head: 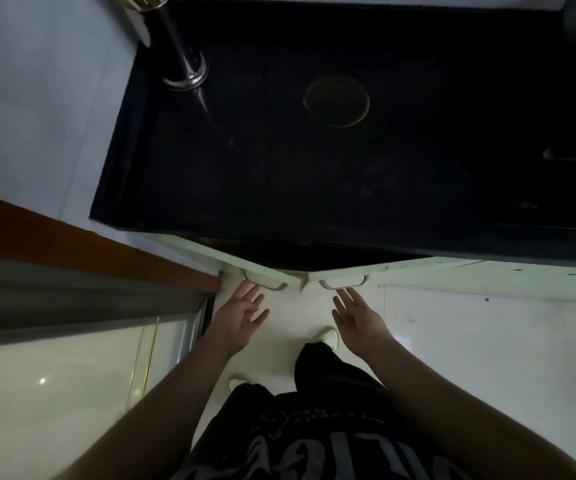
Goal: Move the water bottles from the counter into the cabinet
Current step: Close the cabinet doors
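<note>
While both pale cabinet doors stand swung partly outward below the dark tabletop (314,168), the left hand (241,315) and the right hand (355,317) hover just in front of them, palms turned inward toward each other. The fingers (253,299) of the left hand are straight and loosely spread, their tips just beside the curved pale handle (265,280) of the left cabinet door (224,256); whether they touch it cannot be told. The fingers (347,299) of the right hand are likewise straight and spread, just below the matching handle (343,282) of the right cabinet door (400,266). Neither hand holds anything.

The two doors meet in a shallow V at their inner edges, with a dark gap of cabinet interior (314,258) showing behind them. No water bottle can be made out with certainty: the tabletop is in deep shadow. Near its rear left corner stands a shiny metal cylindrical vessel (175,46) with a gold-coloured rim, well apart from both hands. A faint circular ring (336,100) shows on the tabletop near the centre.

Below the hands lie a pale floor (293,317), two light shoes and dark trousers.
</note>
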The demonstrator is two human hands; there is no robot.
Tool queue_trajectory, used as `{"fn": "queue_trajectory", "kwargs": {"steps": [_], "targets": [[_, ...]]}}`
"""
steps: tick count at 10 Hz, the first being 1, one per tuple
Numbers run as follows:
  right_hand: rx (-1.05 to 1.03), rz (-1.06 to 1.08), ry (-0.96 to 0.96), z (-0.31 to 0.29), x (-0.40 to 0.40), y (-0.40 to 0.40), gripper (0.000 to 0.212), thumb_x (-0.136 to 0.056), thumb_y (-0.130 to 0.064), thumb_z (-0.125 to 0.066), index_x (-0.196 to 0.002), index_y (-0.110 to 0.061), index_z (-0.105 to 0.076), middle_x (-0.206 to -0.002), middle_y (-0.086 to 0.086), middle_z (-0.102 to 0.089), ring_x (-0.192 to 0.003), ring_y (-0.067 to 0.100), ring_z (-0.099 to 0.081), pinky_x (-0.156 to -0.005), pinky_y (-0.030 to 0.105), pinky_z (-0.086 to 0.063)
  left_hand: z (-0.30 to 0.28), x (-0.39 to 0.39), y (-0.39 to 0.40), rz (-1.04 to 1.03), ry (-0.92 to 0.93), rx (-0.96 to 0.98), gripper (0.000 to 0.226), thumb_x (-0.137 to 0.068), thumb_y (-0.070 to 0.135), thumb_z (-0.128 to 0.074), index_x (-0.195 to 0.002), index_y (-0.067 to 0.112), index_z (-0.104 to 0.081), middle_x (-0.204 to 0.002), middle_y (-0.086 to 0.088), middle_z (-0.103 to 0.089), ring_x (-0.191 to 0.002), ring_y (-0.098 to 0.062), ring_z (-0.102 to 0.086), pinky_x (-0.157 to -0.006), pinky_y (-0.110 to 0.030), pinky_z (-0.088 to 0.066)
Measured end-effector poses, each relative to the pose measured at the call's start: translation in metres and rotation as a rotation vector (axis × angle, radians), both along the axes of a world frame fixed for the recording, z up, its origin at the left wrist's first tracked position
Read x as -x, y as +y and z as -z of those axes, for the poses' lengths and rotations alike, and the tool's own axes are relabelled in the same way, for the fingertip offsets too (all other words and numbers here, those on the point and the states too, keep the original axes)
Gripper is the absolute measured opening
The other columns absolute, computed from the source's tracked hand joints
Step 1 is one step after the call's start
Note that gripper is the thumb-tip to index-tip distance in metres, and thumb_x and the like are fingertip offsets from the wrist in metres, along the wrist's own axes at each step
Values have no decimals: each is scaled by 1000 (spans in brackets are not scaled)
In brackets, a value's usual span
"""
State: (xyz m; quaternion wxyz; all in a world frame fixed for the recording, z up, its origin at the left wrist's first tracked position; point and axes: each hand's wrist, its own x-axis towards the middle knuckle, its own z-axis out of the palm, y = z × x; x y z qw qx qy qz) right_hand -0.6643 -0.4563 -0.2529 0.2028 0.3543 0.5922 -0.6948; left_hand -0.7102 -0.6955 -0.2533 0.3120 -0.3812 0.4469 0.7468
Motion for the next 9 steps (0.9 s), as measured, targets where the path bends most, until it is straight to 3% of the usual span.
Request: {"fn": "queue_trajectory", "kwargs": {"steps": [2, 3, 4, 5, 6, 8, 9], "targets": [[366, 337, -153, -1, 31, 9, 57, -98, 13, -21, -149, -11, -31, -153, 2, -39, -142, 21, -32, -116, 40, -28, 15, 26, 3, 3, -5, -116, 73, -93, -16, -25, -150, 30, -29, -157, -4, -33, -141, -26, -33, -100, -46, -42], [412, 391, -142, -5, 49, 8, 59, -97, 15, -22, -149, -11, -31, -154, 1, -36, -143, 22, -30, -116, 42, -27, 17, 39, 10, -28, -4, -188, 77, -92, -15, -32, -151, 35, -25, -154, -3, -36, -131, -25, -44, -97, -46, -46], [337, 299, -92, -2, 57, 6, 50, -102, 4, -20, -150, -11, -26, -157, 4, -29, -144, 23, -28, -116, 44, -27, 20, 46, 14, -30, 3, -197, 81, -91, -15, -34, -151, 38, -23, -153, -4, -38, -130, -26, -45, -101, -48, -45], [249, 160, -51, -5, 59, 4, 47, -104, 0, -18, -151, -3, -19, -159, 10, -21, -145, 26, -22, -113, 34, -29, 24, 50, 17, 6, 0, -178, 83, -92, -15, -33, -152, 41, -20, -154, -6, -37, -137, -28, -39, -100, -48, -45], [230, 165, -47, -3, 55, 4, 47, -104, -1, -18, -151, -5, -20, -159, 9, -23, -145, 25, -24, -114, 38, -28, 26, 49, 16, 41, 4, -169, 84, -92, -15, -33, -151, 44, -20, -152, -6, -39, -131, -28, -43, -96, -48, -47], [344, 224, -151, -2, 45, 10, 47, -103, 1, -24, -148, -8, -32, -151, 11, -40, -140, 26, -36, -115, 42, -28, 20, 41, 6, 230, 36, -17, 56, -101, 10, -44, -148, 36, -31, -141, -3, -53, -123, -24, -53, -94, -44, -50], [249, 65, -232, -5, 34, -1, 37, -103, -10, -38, -140, -8, -46, -139, 14, -52, -131, 29, -47, -114, 45, -31, 13, 20, -1, 477, 42, 151, 37, -103, 27, -42, -140, 28, -45, -130, -3, -61, -116, -23, -59, -91, -40, -52]]}}
